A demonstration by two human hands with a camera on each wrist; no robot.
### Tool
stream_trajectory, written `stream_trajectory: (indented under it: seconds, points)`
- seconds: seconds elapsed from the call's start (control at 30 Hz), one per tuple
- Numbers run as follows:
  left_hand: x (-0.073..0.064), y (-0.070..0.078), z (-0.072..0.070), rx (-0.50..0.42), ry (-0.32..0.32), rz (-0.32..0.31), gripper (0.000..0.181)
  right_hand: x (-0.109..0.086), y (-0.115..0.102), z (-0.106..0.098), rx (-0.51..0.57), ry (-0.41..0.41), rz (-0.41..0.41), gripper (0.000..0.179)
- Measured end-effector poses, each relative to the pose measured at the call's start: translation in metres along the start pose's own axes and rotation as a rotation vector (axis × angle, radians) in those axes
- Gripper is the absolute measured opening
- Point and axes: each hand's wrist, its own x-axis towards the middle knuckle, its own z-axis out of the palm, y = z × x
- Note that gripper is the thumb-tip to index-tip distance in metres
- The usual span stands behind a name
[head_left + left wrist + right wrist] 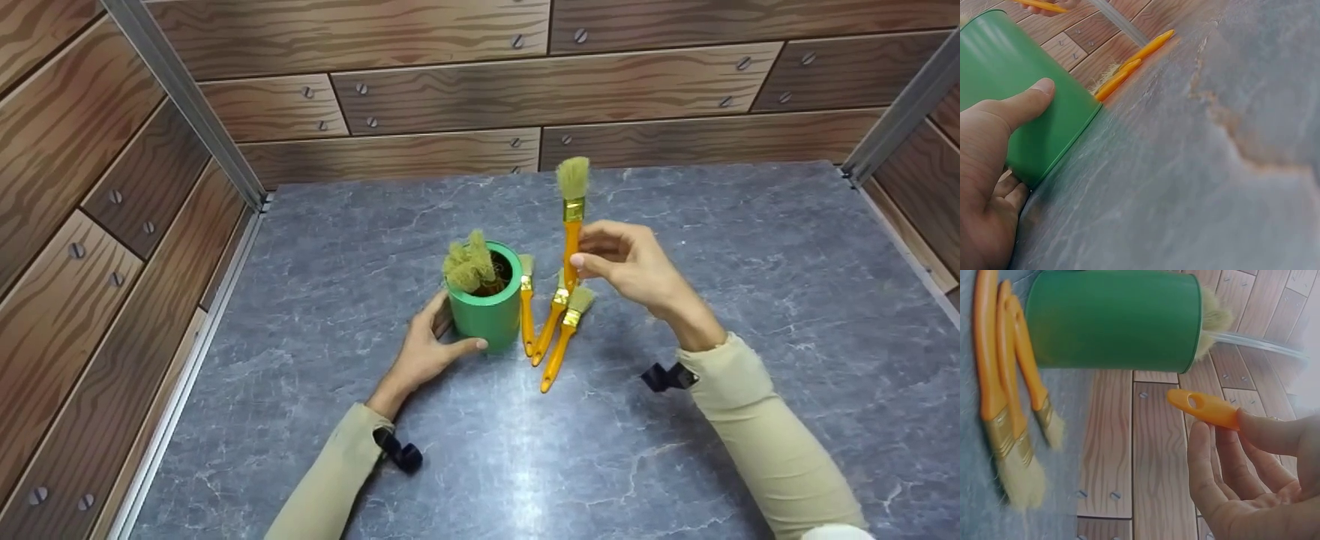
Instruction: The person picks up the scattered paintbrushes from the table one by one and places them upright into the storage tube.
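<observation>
A green cylindrical container [487,322] stands upright on the table, with several brushes' bristles [469,264] showing over its rim. My left hand [427,349] holds its left side, thumb [1036,101] across the front and fingers curled behind. To the right, my right hand [637,266] pinches a paintbrush [572,232] by its orange handle, bristles up, above the table. In the right wrist view the handle's holed end [1196,402] sticks out from the fingertips. Three more paintbrushes [559,341] lie beside the container, below the right hand, their bristles pointing away from me.
The grey marbled table [337,285] is bounded by wood-patterned panels [442,97] at the back and sides. Metal corner posts [187,97] rise at the back corners. A black wrist strap device [397,450] sits on each sleeve.
</observation>
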Motion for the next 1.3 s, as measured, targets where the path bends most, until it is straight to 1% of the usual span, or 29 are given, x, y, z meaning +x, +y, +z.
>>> stream_trajectory:
  seconds: [0.13, 0.33, 0.53, 0.73, 0.9, 1.17, 1.3]
  points:
    - [0.000, 0.001, 0.000, -0.012, 0.006, 0.008, 0.105, 0.004, -0.008, 0.006, 0.002, -0.014, -0.018, 0.027]
    - [0.000, 0.001, -0.001, -0.003, 0.002, 0.008, 0.105, 0.010, -0.019, 0.014, 0.026, -0.028, -0.057, 0.027]
    - [0.002, 0.001, 0.000, 0.005, -0.004, 0.012, 0.105, 0.016, -0.027, 0.017, 0.057, -0.024, -0.077, 0.029]
    - [0.002, 0.000, -0.002, 0.004, -0.008, 0.017, 0.106, 0.024, -0.036, 0.027, 0.096, -0.012, -0.152, 0.023]
    - [0.000, -0.001, -0.002, 0.011, -0.018, 0.023, 0.104, 0.030, -0.041, 0.036, 0.107, -0.031, -0.192, 0.023]
    - [0.001, -0.001, -0.003, 0.008, -0.023, 0.028, 0.104, 0.039, -0.042, 0.049, 0.088, -0.061, -0.196, 0.025]
    - [0.000, -0.001, -0.003, 0.015, -0.020, 0.030, 0.104, 0.043, -0.037, 0.055, 0.040, -0.063, -0.185, 0.025]
